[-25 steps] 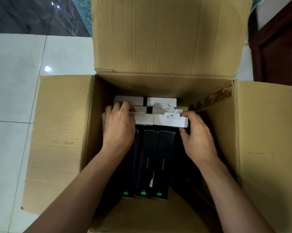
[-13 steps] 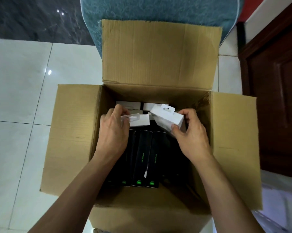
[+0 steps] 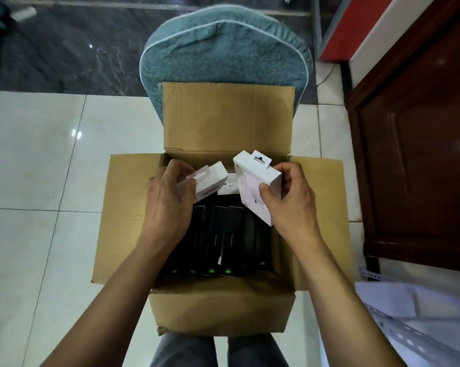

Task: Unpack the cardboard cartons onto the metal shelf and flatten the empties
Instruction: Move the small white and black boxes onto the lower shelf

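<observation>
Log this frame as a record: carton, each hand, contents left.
carton: cardboard carton, flaps open, on tiled floor
left hand: grips small white box
right hand: grips white hang-tab box, tilted
inside: row of black boxes on edge; loose white box behind them
shelf: metal shelf edge at lower right

An open cardboard carton (image 3: 220,311) sits on a tiled floor (image 3: 38,168). Its rear flap (image 3: 227,117) stands upright behind the opening. Black boxes (image 3: 215,239) packed side by side fill the near part inside. The left hand (image 3: 167,205), gripping a white box (image 3: 210,181), and the right hand (image 3: 289,205), gripping a second white box (image 3: 252,178), crowd the far end. A teal chair (image 3: 223,54) blocks the back and a dark wooden cabinet (image 3: 422,154) the right. Bare floor lies open on the left.
</observation>
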The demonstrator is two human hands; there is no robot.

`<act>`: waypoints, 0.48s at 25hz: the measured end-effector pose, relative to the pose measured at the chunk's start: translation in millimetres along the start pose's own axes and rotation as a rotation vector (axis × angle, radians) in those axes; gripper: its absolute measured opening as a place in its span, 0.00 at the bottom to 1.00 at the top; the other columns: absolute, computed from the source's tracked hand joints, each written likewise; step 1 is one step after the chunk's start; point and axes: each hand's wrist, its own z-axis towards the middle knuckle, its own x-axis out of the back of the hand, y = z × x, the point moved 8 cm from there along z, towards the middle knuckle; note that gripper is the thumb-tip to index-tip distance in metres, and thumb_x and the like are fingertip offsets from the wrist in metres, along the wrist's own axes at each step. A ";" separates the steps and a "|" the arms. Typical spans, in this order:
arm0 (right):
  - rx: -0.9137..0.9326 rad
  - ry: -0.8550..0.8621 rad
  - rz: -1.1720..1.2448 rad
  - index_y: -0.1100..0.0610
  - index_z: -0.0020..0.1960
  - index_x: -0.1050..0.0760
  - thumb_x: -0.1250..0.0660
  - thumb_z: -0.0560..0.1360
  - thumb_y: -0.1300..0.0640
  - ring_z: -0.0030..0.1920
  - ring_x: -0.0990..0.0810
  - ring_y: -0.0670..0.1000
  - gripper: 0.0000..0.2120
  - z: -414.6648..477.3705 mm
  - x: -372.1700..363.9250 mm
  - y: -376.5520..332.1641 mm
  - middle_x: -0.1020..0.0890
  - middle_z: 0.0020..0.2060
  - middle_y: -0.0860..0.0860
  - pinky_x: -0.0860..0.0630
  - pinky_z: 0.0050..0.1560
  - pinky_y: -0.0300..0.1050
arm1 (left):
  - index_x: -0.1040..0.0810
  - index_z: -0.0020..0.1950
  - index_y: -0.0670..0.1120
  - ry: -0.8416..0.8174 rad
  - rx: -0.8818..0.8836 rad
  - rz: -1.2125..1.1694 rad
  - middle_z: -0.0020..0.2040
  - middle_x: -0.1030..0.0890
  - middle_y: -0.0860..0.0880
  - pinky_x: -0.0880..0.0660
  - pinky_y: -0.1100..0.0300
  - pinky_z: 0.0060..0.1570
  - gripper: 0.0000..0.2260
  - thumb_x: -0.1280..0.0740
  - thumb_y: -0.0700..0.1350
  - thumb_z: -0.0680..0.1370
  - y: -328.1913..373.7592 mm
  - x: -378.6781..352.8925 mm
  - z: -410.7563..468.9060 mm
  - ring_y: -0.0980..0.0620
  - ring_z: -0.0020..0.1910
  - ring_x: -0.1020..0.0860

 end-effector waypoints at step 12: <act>-0.048 0.229 0.102 0.45 0.57 0.29 0.26 0.74 0.56 0.54 0.20 0.45 0.17 -55.4 75.0 -54.0 0.19 0.54 0.42 0.18 0.47 0.49 | 0.25 0.54 0.52 -0.076 -0.169 -0.153 0.53 0.21 0.52 0.30 0.74 0.35 0.03 0.35 0.44 0.82 76.4 51.1 -9.3 0.61 0.48 0.23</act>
